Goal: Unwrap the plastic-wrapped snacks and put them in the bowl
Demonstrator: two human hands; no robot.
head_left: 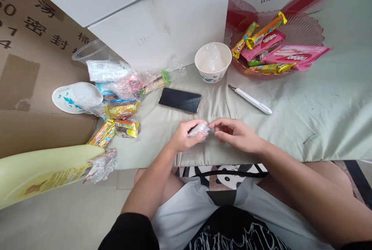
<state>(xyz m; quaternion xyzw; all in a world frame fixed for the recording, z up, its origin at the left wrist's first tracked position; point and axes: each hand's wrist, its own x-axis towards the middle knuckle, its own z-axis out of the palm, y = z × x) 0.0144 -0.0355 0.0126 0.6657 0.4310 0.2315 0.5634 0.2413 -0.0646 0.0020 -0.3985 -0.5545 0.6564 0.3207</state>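
Two bare hands on the go here: the left hand (190,135) has a crumpled clear plastic wrapper (200,130) pinched between thumb and fingers, right at the table's near edge. The right hand (236,135) is loosely bent, thumb and index tips apart; can't tell if the index actually touches the plastic. Going by the wrapper, the black-screened phone (180,100) lies at 11 o'clock, a paper cup (211,76) with plastic inside at 12, a white-handled tool (254,101) at 2, a scalloped see-through bowl (312,29) of pink and yellow snack packets between 1 and 2, and a snack pile (122,108) at 10.
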